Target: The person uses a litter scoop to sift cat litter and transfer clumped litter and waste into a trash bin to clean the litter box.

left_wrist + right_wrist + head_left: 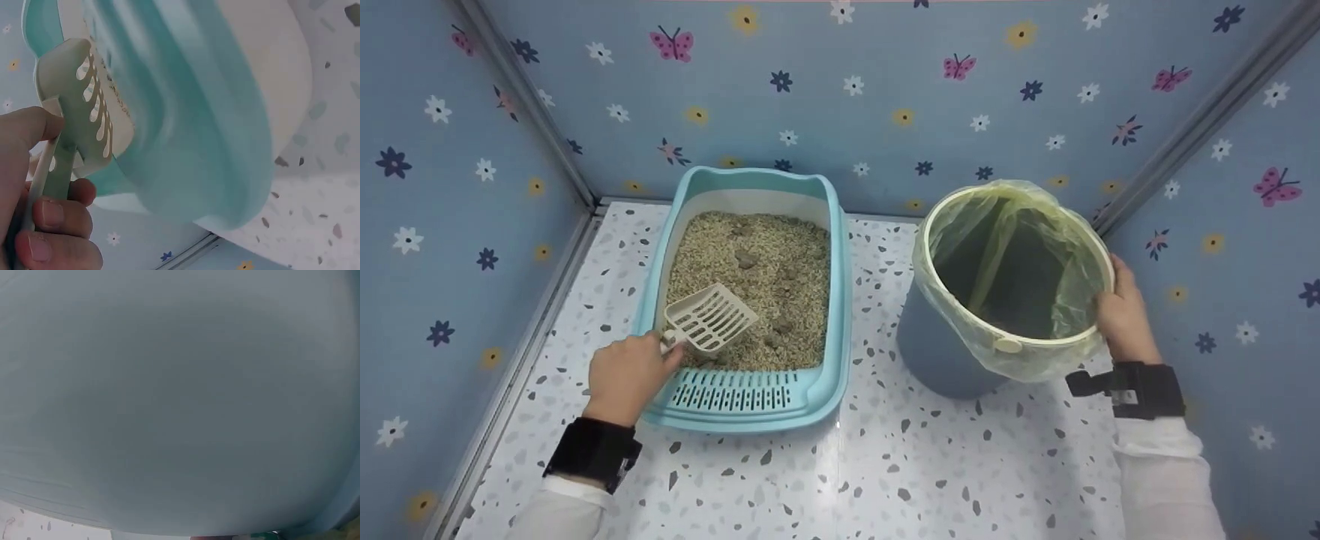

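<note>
My left hand (628, 376) grips a beige slotted litter scoop (711, 316) by its handle, thumb along the top in the left wrist view. The scoop's head hovers over the near left part of a turquoise litter box (840, 300); litter shows through its slots. Grainy tan litter (780, 247) with darker clumps (746, 259) fills the box. My right hand (1125, 315) holds the right rim of a blue-grey trash bin (941, 364), which leans a little. A thin yellow bag (1020, 367) lines the bin under a cream ring. The bin's wall (180, 405) fills most of the right wrist view.
Blue flower-patterned panels (877, 97) enclose the back and both sides. Speckled white flooring (877, 465) lies beneath, with a strip between box and bin. The box has a raised back and a perforated front ledge (735, 391).
</note>
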### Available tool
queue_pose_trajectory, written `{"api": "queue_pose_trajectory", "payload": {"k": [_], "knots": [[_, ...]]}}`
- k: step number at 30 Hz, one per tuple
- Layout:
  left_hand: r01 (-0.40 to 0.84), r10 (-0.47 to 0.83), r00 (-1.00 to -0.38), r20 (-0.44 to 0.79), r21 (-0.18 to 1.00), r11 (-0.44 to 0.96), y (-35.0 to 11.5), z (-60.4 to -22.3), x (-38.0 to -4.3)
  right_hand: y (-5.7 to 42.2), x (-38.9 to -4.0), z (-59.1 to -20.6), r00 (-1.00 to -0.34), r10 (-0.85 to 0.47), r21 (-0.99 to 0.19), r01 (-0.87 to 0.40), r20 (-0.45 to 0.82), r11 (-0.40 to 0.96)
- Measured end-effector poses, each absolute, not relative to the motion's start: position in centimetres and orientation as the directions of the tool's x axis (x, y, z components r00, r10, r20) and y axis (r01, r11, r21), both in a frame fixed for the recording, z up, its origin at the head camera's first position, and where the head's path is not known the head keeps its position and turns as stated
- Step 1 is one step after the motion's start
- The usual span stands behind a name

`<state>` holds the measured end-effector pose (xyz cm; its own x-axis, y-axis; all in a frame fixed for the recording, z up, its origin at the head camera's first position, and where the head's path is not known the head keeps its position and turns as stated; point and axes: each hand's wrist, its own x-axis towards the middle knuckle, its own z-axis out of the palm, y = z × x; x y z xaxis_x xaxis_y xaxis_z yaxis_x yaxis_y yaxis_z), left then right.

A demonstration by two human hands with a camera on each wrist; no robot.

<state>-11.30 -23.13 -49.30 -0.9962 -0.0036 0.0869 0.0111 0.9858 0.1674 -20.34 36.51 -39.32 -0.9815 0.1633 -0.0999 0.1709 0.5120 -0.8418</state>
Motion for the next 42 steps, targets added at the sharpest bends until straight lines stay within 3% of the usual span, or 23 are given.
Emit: {"api": "queue_pose_trajectory", "payload": {"k": [7, 14, 19, 28, 33, 42], "knots": [[0.150, 0.148, -0.975, 0.165, -0.002, 0.989, -24.3, -45.9, -12.6, 36.5, -20.1, -39.3, -0.983, 0.153, -0.838, 0.163, -0.097, 0.521], [0.266, 0.283, -0.954, 0.102, -0.154, 0.952, -25.5, -43.7, -14.7, 36.4, -20.2, -39.3, -0.989, 0.128, -0.847, 0.130, -0.074, 0.515], [0.333, 0.357, -0.932, 0.069, -0.232, 0.914, -25.2, -43.3, -15.8, 36.3, -20.2, -39.4, -0.987, 0.132, -0.858, 0.146, -0.092, 0.492], [0.370, 0.467, -0.874, 0.134, -0.439, 0.819, -23.9, -43.8, -17.4, 36.6, -20.3, -39.5, -0.985, 0.139, -0.840, 0.163, -0.105, 0.518], [0.365, 0.483, -0.872, 0.085, -0.545, 0.755, -23.6, -43.8, -18.1, 36.6, -20.3, -39.6, -0.984, 0.140, -0.843, 0.168, -0.111, 0.511], [0.440, 0.532, -0.846, -0.037, -0.611, 0.658, -23.1, -44.2, -18.8, 36.6, -20.2, -39.5, -0.985, 0.139, -0.853, 0.161, -0.105, 0.496]]}}
